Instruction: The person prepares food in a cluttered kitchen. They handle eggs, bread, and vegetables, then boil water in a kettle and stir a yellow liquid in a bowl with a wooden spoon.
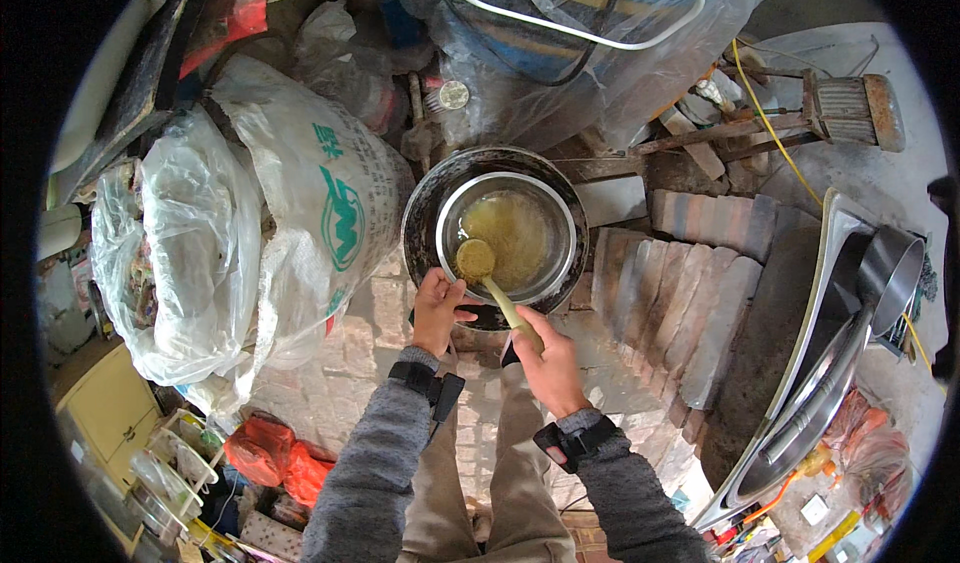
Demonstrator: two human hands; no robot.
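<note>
A steel basin (555, 203) holds a cloudy yellowish liquid (517, 225) and stands inside a wider, dark, worn pan (420, 210). My right hand (551, 360) grips the pale handle of a ladle (508, 309). The ladle's round bowl, filled with something yellow-brown, sits at the basin's near left side. My left hand (441, 312) is at the basin's near left rim, thumb and fingers bent around the edge. Its fingertips partly hide the rim beneath them.
A large white woven sack (315, 188) with clear plastic stands left. Stacked bricks (667, 300) lie right, beside a metal sink (814, 323) holding a steel pot (892, 278). Plastic sheeting (540, 90) hangs beyond, with a white cable (540, 21). Red plastic bags (277, 458) lie lower left.
</note>
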